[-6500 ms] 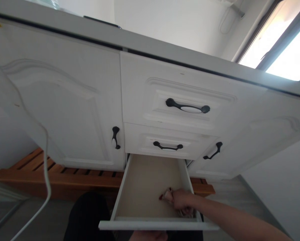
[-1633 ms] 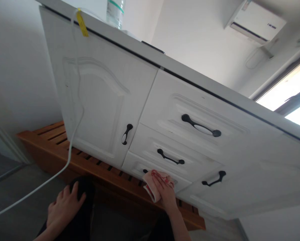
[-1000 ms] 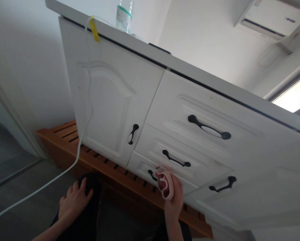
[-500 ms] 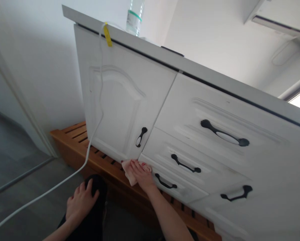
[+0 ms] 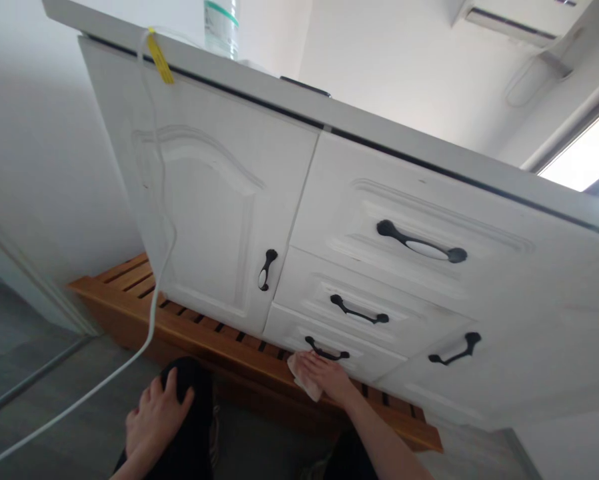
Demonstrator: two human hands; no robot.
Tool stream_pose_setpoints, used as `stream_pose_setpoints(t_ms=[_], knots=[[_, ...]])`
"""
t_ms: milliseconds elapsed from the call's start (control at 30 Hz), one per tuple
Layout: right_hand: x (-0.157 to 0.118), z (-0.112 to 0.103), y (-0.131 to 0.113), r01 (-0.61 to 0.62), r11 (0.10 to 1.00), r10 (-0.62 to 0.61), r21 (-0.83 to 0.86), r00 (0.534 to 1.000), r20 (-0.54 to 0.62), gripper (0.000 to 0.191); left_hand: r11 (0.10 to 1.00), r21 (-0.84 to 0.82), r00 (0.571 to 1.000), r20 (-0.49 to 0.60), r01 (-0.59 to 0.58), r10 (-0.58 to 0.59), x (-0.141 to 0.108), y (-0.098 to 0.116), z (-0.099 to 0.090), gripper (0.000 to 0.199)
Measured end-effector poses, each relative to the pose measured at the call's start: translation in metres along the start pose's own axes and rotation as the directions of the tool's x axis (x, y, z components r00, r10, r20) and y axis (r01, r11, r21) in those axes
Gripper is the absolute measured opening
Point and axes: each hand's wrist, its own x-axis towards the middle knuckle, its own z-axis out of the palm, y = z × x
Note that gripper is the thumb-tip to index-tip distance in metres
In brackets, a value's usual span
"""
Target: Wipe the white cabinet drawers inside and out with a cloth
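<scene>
My right hand (image 5: pixel 327 375) presses a pale pink cloth (image 5: pixel 303 377) near the front edge of the slatted wooden bench (image 5: pixel 204 340), just below the black handle (image 5: pixel 327 349) of the lowest drawer. Part of the cloth is hidden under my fingers. My left hand (image 5: pixel 155 415) rests on my dark-clothed knee with its fingers spread and holds nothing. The white cabinet (image 5: pixel 204 213) stands on the bench, its door and drawers closed.
A white cable (image 5: pixel 152 313) with a yellow tag (image 5: pixel 160 59) hangs down the cabinet's left side and runs to the lower left. A bottle (image 5: pixel 221 30) and a dark flat object (image 5: pixel 305 87) are on the cabinet top.
My right hand and the cloth have moved right along the cabinet's bottom, from under the door's corner to below the lowest drawer handle. The view has shifted. My left hand remains on the knee.
</scene>
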Motion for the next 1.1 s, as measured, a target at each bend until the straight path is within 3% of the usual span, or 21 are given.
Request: stream_pose_setpoints(t_ms=[100,200,367,400,467,533,567,633,667,700,767,800,867,933,1000,1033,1067,1100], knots=[[-0.059,-0.003,0.011,-0.146,0.987,0.143,0.071,0.988,0.055,0.061,1.0,-0.002,1.0,0.025,0.003,-0.003,0.0,0.003,-0.005,0.08],[-0.106,-0.01,0.016,-0.35,0.92,0.338,0.176,0.936,0.094,0.055,1.0,-0.001,0.999,0.03,-0.015,0.015,0.001,0.009,-0.007,0.08],[-0.146,-0.014,0.001,-0.521,0.812,0.537,0.263,0.843,0.014,0.047,1.0,0.01,0.999,0.021,-0.029,0.029,0.001,0.017,-0.002,0.081],[-0.149,-0.013,-0.007,-0.557,0.755,0.605,0.346,0.795,-0.042,0.047,0.999,0.009,0.999,0.011,-0.036,0.036,0.0,0.016,0.0,0.081],[-0.15,-0.008,-0.031,-0.556,0.557,0.769,0.617,0.626,-0.129,0.044,0.997,-0.006,0.996,-0.047,-0.082,0.082,-0.004,0.015,0.008,0.082],[-0.14,-0.004,-0.062,-0.395,0.269,0.888,0.878,0.454,-0.068,0.041,0.97,-0.068,0.968,-0.107,-0.233,0.225,-0.012,0.016,0.015,0.076],[-0.132,-0.004,-0.08,-0.305,0.148,0.907,0.941,0.421,-0.006,0.042,0.93,-0.131,0.938,-0.108,-0.343,0.33,-0.018,0.02,0.018,0.074],[-0.111,-0.011,-0.117,-0.173,-0.043,0.893,0.984,0.434,0.115,0.048,0.779,-0.371,0.847,-0.043,-0.506,0.53,-0.032,0.036,0.018,0.071],[-0.099,-0.019,-0.134,-0.13,-0.12,0.871,0.984,0.461,0.168,0.051,0.68,-0.543,0.803,0.017,-0.493,0.595,-0.041,0.048,0.016,0.073],[-0.088,-0.029,-0.148,-0.098,-0.186,0.845,0.978,0.491,0.211,0.051,0.579,-0.719,0.793,0.065,-0.384,0.606,-0.049,0.062,0.012,0.076],[-0.071,-0.055,-0.168,-0.017,-0.316,0.795,0.949,0.541,0.274,0.052,0.331,-0.935,0.815,0.288,0.126,0.503,-0.065,0.095,0.0,0.091],[-0.065,-0.068,-0.173,0.043,-0.387,0.776,0.921,0.555,0.3,0.053,0.302,-0.92,0.769,0.377,0.249,0.516,-0.072,0.111,-0.008,0.098],[-0.058,-0.089,-0.176,0.176,-0.519,0.749,0.837,0.565,0.346,0.058,0.248,-0.884,0.638,0.459,0.396,0.618,-0.082,0.139,-0.026,0.097],[-0.054,-0.102,-0.172,0.274,-0.611,0.726,0.743,0.569,0.387,0.065,0.229,-0.828,0.459,0.489,0.512,0.742,-0.092,0.16,-0.048,0.095],[-0.049,-0.104,-0.167,0.291,-0.64,0.724,0.711,0.538,0.431,0.068,0.211,-0.76,0.296,0.47,0.614,0.831,-0.104,0.173,-0.069,0.092],[-0.046,-0.102,-0.165,0.288,-0.636,0.739,0.717,0.496,0.456,0.068,0.193,-0.724,0.241,0.45,0.662,0.86,-0.112,0.177,-0.077,0.088],[-0.042,-0.099,-0.165,0.288,-0.627,0.757,0.723,0.445,0.479,0.067,0.165,-0.681,0.213,0.436,0.714,0.874,-0.12,0.18,-0.082,0.083],[-0.038,-0.095,-0.166,0.299,-0.621,0.772,0.724,0.395,0.498,0.066,0.141,-0.662,0.23,0.44,0.736,0.868,-0.128,0.182,-0.085,0.079]])
